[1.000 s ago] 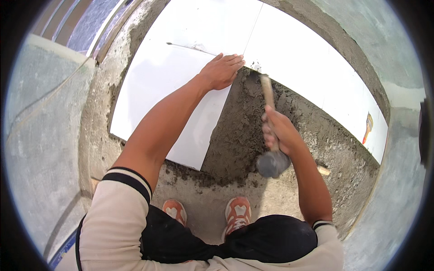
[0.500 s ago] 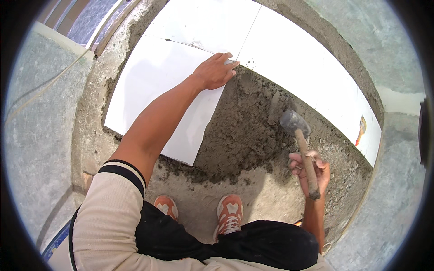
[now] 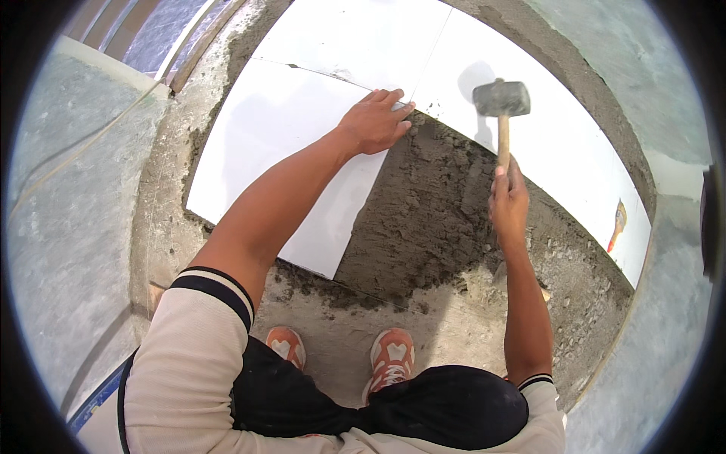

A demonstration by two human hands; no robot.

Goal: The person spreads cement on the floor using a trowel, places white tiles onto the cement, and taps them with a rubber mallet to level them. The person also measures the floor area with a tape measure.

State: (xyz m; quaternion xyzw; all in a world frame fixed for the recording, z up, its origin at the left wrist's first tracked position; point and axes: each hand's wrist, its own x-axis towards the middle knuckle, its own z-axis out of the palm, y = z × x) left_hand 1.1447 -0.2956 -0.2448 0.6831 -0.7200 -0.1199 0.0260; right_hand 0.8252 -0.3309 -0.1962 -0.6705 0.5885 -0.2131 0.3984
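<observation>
Mallet (image 3: 502, 99) in the right hand (image 3: 509, 203), whose fingers were wrapped around the wooden handle; the dark head pointed away from the person, above the right tiles (image 3: 560, 144), on which its shadow fell. The left hand (image 3: 376, 121), fingers slightly spread, lay palm-down on the far right corner of the near tile (image 3: 253, 140), well apart from the mallet and to its left. Grey mortar (image 3: 420, 219) bordered the near tile's right edge. An orange-handled tool (image 3: 617, 225) rested on white tiling, farther right than the mallet.
</observation>
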